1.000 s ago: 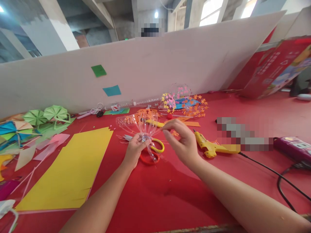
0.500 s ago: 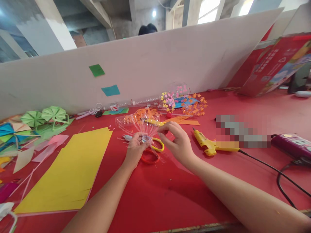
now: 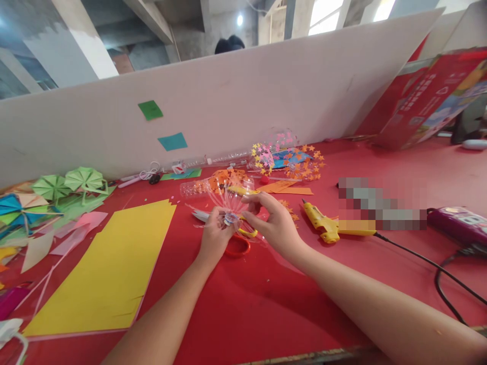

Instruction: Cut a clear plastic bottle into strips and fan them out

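Note:
My left hand (image 3: 217, 230) pinches the neck of a clear plastic bottle top (image 3: 230, 217) whose body is cut into many thin strips fanning outward. My right hand (image 3: 272, 218) is at the right side of the fan, thumb and fingers closed on one or more of the clear strips. Beneath both hands lie scissors (image 3: 238, 247) with a red and a yellow handle, blades pointing left, partly covered. A yellow cutter-like tool (image 3: 243, 191) lies just behind the strips. Orange paper stars (image 3: 287, 205) show beside my right hand.
Yellow sheets (image 3: 102, 268) lie at left, near folded green paper umbrellas (image 3: 83, 178). A yellow glue gun (image 3: 321, 223) with a black cord rests at right. Star-tipped bottle flowers (image 3: 283, 154) stand before the white partition (image 3: 243, 101). A red box (image 3: 429, 101) stands at back right.
My right hand has shifted slightly left and down along the strips. The bottle top has turned a little in my left hand, and orange stars beside my right hand have come into view.

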Demonstrator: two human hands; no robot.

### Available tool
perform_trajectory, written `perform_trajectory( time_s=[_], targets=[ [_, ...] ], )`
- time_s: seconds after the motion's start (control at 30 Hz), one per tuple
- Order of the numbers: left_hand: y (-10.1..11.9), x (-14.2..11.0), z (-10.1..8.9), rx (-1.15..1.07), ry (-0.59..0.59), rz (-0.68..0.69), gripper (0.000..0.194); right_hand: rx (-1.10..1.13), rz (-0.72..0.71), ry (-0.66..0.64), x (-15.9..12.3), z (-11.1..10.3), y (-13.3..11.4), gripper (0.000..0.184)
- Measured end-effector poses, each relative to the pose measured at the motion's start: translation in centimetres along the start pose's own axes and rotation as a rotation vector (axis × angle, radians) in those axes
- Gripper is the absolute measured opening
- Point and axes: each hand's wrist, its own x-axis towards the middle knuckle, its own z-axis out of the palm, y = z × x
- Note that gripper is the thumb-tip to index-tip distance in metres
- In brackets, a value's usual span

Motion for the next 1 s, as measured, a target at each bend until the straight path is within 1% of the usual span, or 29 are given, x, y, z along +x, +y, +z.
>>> perform_trajectory(
  time_s=[0.1, 0.17, 0.23, 0.37, 0.43, 0.5, 0.67, 0.83, 1.0],
  targets=[
    [-0.1, 0.0, 0.0, -0.004, -0.001, 0.001, 0.041, 0.007, -0.009, -0.002, -0.1, 0.0, -0.1, 0.011],
    [-0.2, 0.0, 0.0, -0.013, -0.006, -0.002, 0.040, -0.016, -0.050, -0.027, -0.1, 0.0, -0.2, 0.010],
    [-0.2, 0.0, 0.0, -0.018, -0.010, -0.003, 0.037, -0.056, -0.129, -0.054, -0.2, -0.1, -0.4, 0.013],
    [0.0, 0.0, 0.0, -0.048, 0.013, -0.024, 0.037, -0.134, -0.363, -0.076, -0.3, 0.0, -0.5, 0.012],
    [0.1, 0.1, -0.1, -0.057, 0.031, -0.030, 0.038, -0.147, -0.426, -0.101, -0.4, 0.0, -0.4, 0.013],
    [0.1, 0.2, -0.1, -0.052, 0.051, -0.017, 0.037, -0.151, -0.430, -0.121, -0.4, 0.0, -0.3, 0.012],
    [0.1, 0.2, -0.3, -0.062, 0.095, -0.016, 0.037, -0.173, -0.380, -0.149, -0.5, -0.1, -0.1, 0.010],
    [0.7, 0.0, -0.3, -0.066, 0.090, -0.009, 0.036, -0.140, -0.327, -0.171, -0.6, 0.2, 0.0, 0.009],
    [0.7, 0.0, -0.5, -0.044, 0.075, 0.012, 0.034, -0.153, -0.338, -0.193, -0.5, 0.5, -0.2, 0.012]
  ],
)
